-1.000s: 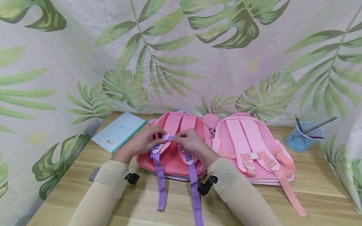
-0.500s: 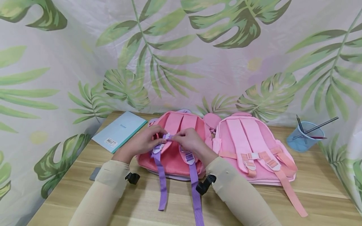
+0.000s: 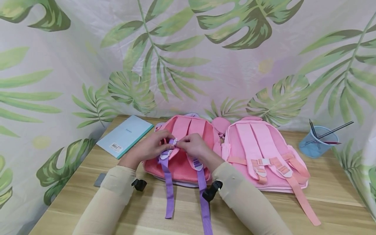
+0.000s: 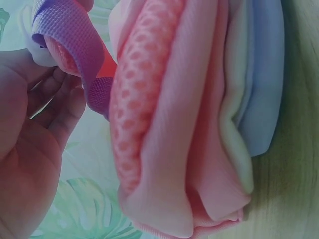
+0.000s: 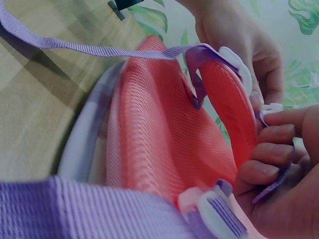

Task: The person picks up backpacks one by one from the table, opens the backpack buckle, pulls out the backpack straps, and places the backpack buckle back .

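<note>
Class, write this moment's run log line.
Left hand: pinching at white buckle; right hand: gripping purple strap; coral backpack: on table; buckle closure: unclear

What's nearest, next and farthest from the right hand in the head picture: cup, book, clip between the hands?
From the right hand:
1. clip: at its fingertips, between the hands
2. book: off to the left
3. cup: far to the right

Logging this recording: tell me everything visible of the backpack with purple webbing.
The backpack is coral pink, with a mesh back panel facing up, padded shoulder straps, white buckles and purple webbing trailing over the wooden table. A lilac edge shows underneath. It lies left of a paler backpack. The left hand and right hand grip its webbing at a white clip.
</note>
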Demonstrator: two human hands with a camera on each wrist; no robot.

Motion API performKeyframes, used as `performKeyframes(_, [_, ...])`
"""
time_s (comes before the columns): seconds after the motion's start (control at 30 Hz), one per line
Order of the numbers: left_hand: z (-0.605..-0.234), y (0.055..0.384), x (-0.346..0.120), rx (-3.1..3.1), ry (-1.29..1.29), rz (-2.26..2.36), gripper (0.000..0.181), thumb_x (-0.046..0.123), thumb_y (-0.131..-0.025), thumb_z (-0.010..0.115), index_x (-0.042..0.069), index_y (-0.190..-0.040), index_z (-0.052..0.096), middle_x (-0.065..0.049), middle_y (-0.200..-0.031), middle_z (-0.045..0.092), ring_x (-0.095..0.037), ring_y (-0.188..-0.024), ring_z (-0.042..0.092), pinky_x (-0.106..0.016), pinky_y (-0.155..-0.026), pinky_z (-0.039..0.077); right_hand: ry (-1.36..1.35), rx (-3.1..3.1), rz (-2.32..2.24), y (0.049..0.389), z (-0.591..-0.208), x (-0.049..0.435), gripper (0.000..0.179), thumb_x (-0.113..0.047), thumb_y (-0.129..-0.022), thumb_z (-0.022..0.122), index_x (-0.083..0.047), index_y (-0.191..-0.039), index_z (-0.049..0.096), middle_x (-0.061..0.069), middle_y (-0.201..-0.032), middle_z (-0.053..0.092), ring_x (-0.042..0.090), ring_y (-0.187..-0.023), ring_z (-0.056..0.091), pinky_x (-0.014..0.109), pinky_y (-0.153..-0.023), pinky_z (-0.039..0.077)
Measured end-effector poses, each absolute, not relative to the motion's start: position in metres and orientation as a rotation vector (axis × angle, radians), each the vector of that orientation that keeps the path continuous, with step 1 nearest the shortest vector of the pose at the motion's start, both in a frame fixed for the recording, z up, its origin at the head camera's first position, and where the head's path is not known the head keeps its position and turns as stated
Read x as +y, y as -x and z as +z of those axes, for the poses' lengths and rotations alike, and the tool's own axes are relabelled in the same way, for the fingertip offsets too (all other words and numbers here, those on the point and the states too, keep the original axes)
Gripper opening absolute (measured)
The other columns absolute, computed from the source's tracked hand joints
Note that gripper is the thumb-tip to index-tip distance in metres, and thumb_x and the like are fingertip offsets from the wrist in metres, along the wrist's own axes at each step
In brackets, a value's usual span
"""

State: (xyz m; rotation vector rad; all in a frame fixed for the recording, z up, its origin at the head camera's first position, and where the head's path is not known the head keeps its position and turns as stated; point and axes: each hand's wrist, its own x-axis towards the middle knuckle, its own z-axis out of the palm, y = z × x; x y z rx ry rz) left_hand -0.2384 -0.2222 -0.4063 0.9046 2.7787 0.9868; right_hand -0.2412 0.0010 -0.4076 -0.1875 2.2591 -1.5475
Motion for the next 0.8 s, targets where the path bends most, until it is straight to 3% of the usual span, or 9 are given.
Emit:
performKeyframes(0.43, [-0.405,0.239,-0.226,2.779,-0.901,0.972,0.02,0.015,-0.099,0.079,0.015,-0.119,0.073,0.002,-0.106,0.07,-0.016,-0.097,0.06,-0.037,-0.09,0.055,0.291,2.14,-1.572,0.244,-0.404,0.019,0.018,-0.021,-0.103,0.074,-0.004,-0.106,0.08,0.0,-0.065,0.053,0.013,-0.058,0.048,0.027,-0.059,0.044])
performKeyframes(0.7, [-0.407,0.239,-0.223,2.775,-0.921,0.96,0.021,0.015,-0.098,0.08,0.014,-0.118,0.073,0.002,-0.107,0.07,-0.016,-0.099,0.061,-0.04,-0.094,0.056,0.307,2.167,-1.549,0.244,-0.41,0.013,0.019,-0.023,-0.105,0.072,-0.007,-0.106,0.082,-0.002,-0.063,0.05,0.011,-0.054,0.046,0.024,-0.054,0.04])
performKeyframes(0.8, [-0.407,0.239,-0.223,2.787,-0.913,0.938,0.021,0.015,-0.098,0.08,0.014,-0.118,0.073,0.001,-0.107,0.07,-0.016,-0.099,0.061,-0.04,-0.094,0.056,0.275,2.12,-1.573,0.243,-0.41,0.014,0.028,-0.028,-0.108,0.067,-0.003,-0.104,0.078,-0.002,-0.064,0.051,0.012,-0.054,0.044,0.026,-0.053,0.038])
